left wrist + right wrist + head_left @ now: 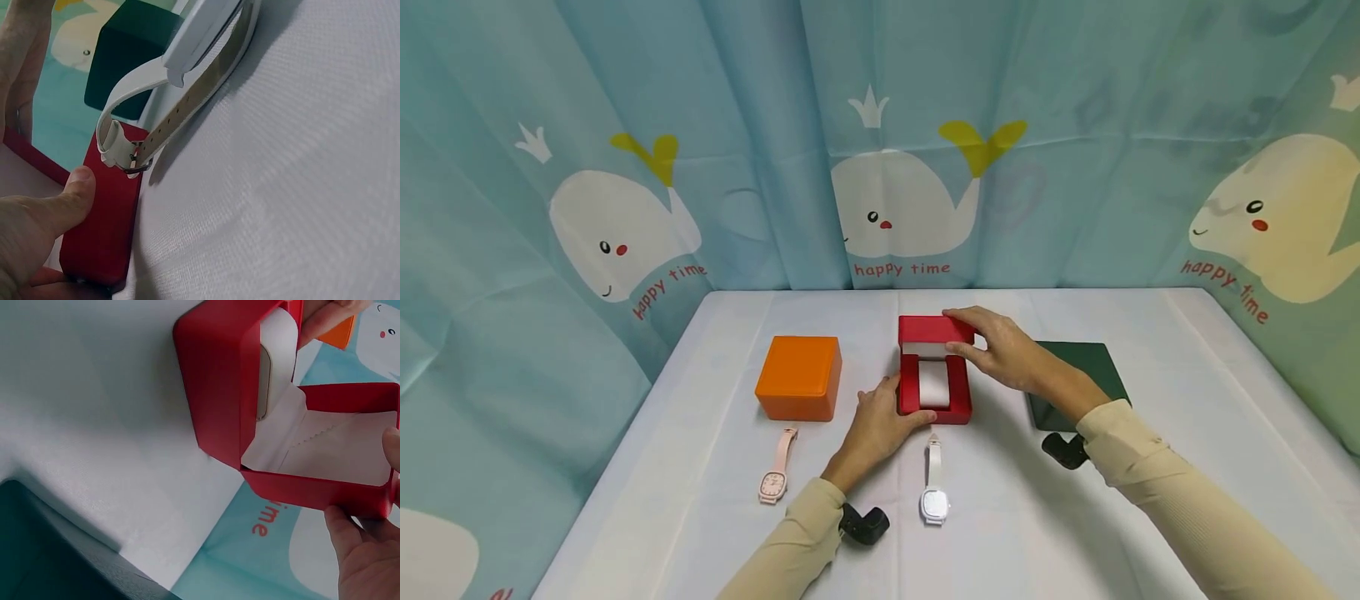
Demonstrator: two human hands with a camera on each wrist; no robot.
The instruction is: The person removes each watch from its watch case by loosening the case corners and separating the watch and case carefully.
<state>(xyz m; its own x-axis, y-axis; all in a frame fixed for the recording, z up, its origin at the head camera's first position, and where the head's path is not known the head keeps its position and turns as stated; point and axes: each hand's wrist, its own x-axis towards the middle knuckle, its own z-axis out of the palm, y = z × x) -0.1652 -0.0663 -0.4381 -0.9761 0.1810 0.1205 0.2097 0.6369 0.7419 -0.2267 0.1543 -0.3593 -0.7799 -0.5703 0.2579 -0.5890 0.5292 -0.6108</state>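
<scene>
A red watch box stands with its lid raised, and a white cushion fills its base. My left hand grips the base at its left side, thumb along the front wall. At the lid's right edge my right hand pinches the rim; the right wrist view shows its thumb inside the lid and fingers outside. In front of the box lies a white watch, its strap pointing at the box. That strap is buckled into a loop in the left wrist view.
An orange box sits closed on the left, with a pink watch in front of it. On the right, a dark green box stands partly behind my right forearm. The white table ends at a blue curtain.
</scene>
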